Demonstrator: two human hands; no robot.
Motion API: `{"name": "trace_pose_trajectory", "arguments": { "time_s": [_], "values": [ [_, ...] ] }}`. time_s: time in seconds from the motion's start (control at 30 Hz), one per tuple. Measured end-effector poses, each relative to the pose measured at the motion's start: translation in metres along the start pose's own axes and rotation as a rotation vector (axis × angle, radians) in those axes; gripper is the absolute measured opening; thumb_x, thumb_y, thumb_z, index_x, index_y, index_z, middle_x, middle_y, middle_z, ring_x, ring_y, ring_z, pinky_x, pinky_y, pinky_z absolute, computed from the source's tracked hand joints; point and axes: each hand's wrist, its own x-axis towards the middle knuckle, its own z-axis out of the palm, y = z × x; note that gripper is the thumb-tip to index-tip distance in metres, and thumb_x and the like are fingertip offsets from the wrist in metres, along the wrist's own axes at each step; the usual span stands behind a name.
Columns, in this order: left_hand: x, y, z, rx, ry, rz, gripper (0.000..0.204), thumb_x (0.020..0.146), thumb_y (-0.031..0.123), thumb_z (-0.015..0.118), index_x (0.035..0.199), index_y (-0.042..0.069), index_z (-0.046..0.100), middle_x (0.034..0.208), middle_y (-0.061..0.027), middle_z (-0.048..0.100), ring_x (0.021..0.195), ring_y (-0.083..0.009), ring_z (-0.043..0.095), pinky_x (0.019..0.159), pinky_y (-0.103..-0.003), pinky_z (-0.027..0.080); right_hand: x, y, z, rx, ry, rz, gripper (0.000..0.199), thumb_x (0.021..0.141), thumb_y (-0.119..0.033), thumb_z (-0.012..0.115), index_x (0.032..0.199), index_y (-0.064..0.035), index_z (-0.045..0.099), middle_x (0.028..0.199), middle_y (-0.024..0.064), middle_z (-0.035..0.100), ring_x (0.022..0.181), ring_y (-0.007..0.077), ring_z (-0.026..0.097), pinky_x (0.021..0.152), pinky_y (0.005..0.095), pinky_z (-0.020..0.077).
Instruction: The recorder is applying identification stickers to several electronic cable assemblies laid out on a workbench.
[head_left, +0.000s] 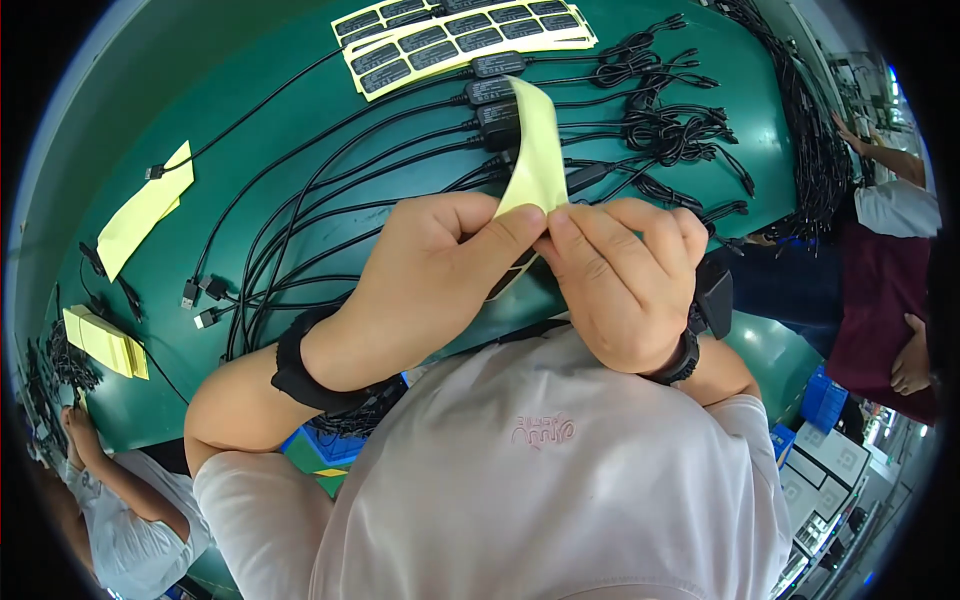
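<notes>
Between my two hands is a sheet of black labels on yellow backing (540,145), its bare yellow side curling upward. My left hand (425,275) pinches its near edge between thumb and fingers. Thumb and forefinger of my right hand (625,285) are pressed together at the same edge, right beside the left thumb. Whether a label is between the right fingertips is hidden. Some dark labels show below the fingers. Just beyond lie several black cables with small box-shaped modules (490,92), partly covered by the sheet. USB plugs (190,292) end these cables on the left.
More label sheets (420,62) lie at the table's far side. Yellow backing strips (150,208) and a yellow stack (105,343) are at left. Coiled cable ends (665,125) and a thick cable bundle (815,180) are at right. Other people's hands (910,358) show at both sides.
</notes>
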Motion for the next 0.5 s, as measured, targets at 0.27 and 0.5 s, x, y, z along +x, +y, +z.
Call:
{"name": "trace_pose_trajectory", "arguments": {
  "time_s": [0.27, 0.5],
  "values": [
    [-0.002, 0.007, 0.0, -0.306, 0.008, -0.068, 0.027, 0.097, 0.023, 0.061, 0.087, 0.0, 0.069, 0.069, 0.0042, 0.059, 0.059, -0.0013, 0.048, 0.05, -0.02, 0.037, 0.022, 0.008, -0.018, 0.077, -0.123, -0.172, 0.028, 0.066, -0.009, 0.076, 0.093, -0.0002, 0.071, 0.097, 0.0118, 0.068, 0.089, 0.0274, 0.061, 0.071, 0.0327, 0.0394],
    [-0.005, 0.04, -0.023, 0.117, 0.133, 0.331, 0.033, 0.098, 0.021, 0.057, 0.121, -0.003, 0.059, 0.09, -0.0034, 0.069, 0.077, -0.0078, 0.063, 0.072, -0.021, 0.048, -0.008, 0.052, -0.064, 0.846, -0.004, 0.391, 0.05, 0.069, -0.018, 0.084, 0.113, -0.0012, 0.066, 0.101, 0.0122, 0.068, 0.09, 0.024, 0.062, 0.077, 0.0344, 0.0492]
  ]
}}
